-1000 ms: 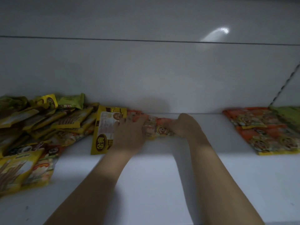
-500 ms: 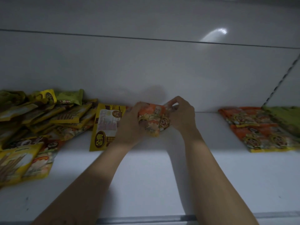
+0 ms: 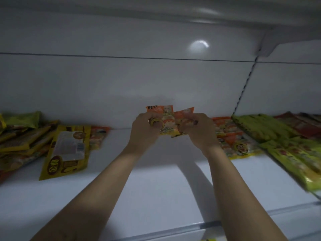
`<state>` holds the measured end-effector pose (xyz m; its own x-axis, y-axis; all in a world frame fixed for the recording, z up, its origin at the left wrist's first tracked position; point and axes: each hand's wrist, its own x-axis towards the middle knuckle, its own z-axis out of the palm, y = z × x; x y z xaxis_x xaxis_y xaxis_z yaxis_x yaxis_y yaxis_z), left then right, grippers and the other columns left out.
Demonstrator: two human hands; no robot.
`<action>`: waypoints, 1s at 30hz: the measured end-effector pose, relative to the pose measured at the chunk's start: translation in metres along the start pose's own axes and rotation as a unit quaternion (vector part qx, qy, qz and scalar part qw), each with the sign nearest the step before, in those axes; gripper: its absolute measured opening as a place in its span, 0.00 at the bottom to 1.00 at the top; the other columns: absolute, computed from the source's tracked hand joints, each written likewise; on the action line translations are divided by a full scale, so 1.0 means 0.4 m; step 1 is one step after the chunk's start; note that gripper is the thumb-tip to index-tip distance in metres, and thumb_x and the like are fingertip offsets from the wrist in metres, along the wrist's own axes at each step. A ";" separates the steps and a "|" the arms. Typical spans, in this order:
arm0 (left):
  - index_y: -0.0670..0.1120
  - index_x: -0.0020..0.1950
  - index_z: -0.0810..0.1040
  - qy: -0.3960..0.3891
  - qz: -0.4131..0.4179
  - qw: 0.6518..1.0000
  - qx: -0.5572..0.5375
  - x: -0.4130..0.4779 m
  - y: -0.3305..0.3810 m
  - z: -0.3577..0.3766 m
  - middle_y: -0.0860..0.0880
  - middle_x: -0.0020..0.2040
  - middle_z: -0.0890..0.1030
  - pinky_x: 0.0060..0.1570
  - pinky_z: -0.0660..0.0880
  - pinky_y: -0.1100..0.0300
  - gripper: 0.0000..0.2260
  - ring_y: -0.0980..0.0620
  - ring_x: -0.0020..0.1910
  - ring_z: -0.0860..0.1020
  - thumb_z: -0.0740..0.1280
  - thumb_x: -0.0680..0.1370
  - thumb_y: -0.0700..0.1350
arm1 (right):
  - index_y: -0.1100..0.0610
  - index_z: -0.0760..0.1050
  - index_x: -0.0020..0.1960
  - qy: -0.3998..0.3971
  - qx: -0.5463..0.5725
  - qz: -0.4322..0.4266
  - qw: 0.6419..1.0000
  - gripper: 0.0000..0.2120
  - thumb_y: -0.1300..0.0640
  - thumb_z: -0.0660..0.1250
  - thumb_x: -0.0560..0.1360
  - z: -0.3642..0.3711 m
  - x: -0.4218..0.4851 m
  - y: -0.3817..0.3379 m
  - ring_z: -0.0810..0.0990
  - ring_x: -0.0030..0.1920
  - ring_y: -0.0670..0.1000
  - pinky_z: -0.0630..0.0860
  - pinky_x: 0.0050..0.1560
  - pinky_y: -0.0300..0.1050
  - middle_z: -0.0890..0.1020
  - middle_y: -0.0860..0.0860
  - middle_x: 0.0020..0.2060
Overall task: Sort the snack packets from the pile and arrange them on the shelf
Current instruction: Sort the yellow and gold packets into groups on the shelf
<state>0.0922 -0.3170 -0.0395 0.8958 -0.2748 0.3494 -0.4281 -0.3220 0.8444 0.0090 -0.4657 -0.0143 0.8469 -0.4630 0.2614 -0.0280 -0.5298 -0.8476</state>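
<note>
Both hands hold orange snack packets [image 3: 169, 121] upright above the white shelf [image 3: 165, 180], near its back wall. My left hand [image 3: 147, 129] grips their left side and my right hand [image 3: 198, 129] grips the right side. The unsorted pile [image 3: 22, 136] of yellow, green and orange packets lies at the left. A large yellow packet [image 3: 66, 150] lies flat at the pile's right edge, with an orange packet [image 3: 97, 138] behind it. At the right lie sorted orange packets [image 3: 232, 141] and green packets [image 3: 278, 136].
A shelf above [image 3: 173, 13] closes the space overhead. A slotted upright rail [image 3: 245, 86] runs down the back wall at the right. The shelf's front edge [image 3: 191, 228] crosses the bottom of the view. Red packets [image 3: 302, 122] lie at the far right.
Both hands lifted the orange packets off the shelf and carried them up and to the right. The view swung right, showing more of the sorted packets.
</note>
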 end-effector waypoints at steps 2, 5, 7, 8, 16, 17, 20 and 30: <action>0.53 0.52 0.80 -0.016 -0.004 1.000 -0.006 0.003 0.041 0.063 0.45 0.57 0.79 0.49 0.76 0.57 0.09 0.47 0.53 0.79 0.69 0.76 0.40 | 0.50 0.81 0.52 0.036 -0.035 0.006 0.999 0.13 0.65 0.66 0.74 -0.076 0.023 0.043 0.76 0.39 0.52 0.71 0.40 0.43 0.78 0.49 0.40; 0.54 0.52 0.80 -0.043 -0.001 0.999 0.002 -0.005 0.095 0.156 0.46 0.56 0.79 0.53 0.76 0.54 0.09 0.47 0.52 0.79 0.70 0.75 0.42 | 0.53 0.80 0.61 0.100 -0.077 0.036 0.991 0.17 0.65 0.64 0.74 -0.205 0.080 0.125 0.81 0.45 0.54 0.77 0.44 0.46 0.81 0.53 0.52; 0.52 0.54 0.81 -0.077 -0.005 0.997 0.028 -0.023 0.122 0.224 0.48 0.56 0.78 0.50 0.74 0.58 0.09 0.49 0.52 0.78 0.70 0.75 0.42 | 0.53 0.82 0.55 0.087 -0.062 0.057 0.993 0.15 0.66 0.64 0.75 -0.285 0.120 0.174 0.82 0.45 0.58 0.79 0.45 0.52 0.83 0.54 0.47; 0.52 0.54 0.81 -0.089 -0.012 0.995 0.038 -0.036 0.132 0.257 0.49 0.56 0.77 0.49 0.72 0.61 0.10 0.50 0.52 0.77 0.70 0.75 0.42 | 0.51 0.83 0.50 0.073 -0.041 0.069 0.994 0.15 0.67 0.63 0.75 -0.317 0.138 0.195 0.82 0.43 0.59 0.81 0.46 0.51 0.84 0.55 0.43; 0.55 0.49 0.81 -0.096 -0.081 0.992 0.027 -0.107 0.154 0.430 0.52 0.50 0.81 0.45 0.76 0.63 0.11 0.53 0.48 0.79 0.72 0.71 0.41 | 0.50 0.79 0.36 0.020 -0.021 0.135 0.990 0.20 0.72 0.60 0.76 -0.394 0.249 0.320 0.79 0.34 0.45 0.75 0.28 0.35 0.82 0.51 0.40; 0.54 0.52 0.80 -0.095 -0.082 0.991 0.048 -0.110 0.155 0.440 0.53 0.50 0.81 0.45 0.75 0.63 0.12 0.54 0.48 0.79 0.72 0.72 0.42 | 0.53 0.81 0.40 0.006 -0.009 0.139 0.990 0.18 0.72 0.60 0.76 -0.386 0.256 0.328 0.81 0.38 0.48 0.78 0.32 0.36 0.83 0.53 0.43; 0.52 0.62 0.76 -0.084 -0.072 0.985 0.134 -0.114 0.155 0.454 0.51 0.53 0.78 0.52 0.74 0.58 0.15 0.50 0.54 0.77 0.68 0.75 0.46 | 0.58 0.84 0.51 -0.023 -0.046 0.098 0.994 0.16 0.70 0.60 0.75 -0.360 0.280 0.352 0.82 0.49 0.54 0.81 0.49 0.46 0.83 0.54 0.51; 0.53 0.72 0.71 -0.058 0.077 0.916 0.389 -0.147 0.156 0.476 0.48 0.77 0.65 0.61 0.69 0.47 0.20 0.44 0.74 0.65 0.59 0.80 0.51 | 0.47 0.65 0.75 -0.097 -0.341 -0.029 0.935 0.23 0.60 0.59 0.81 -0.314 0.298 0.367 0.66 0.72 0.56 0.71 0.64 0.46 0.66 0.53 0.74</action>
<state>-0.0098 -0.4935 -0.0847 0.8184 -0.4509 0.3563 -0.5440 -0.8077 0.2273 0.0392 -0.6882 -0.0496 0.9358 -0.3172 0.1540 -0.2550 -0.9105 -0.3254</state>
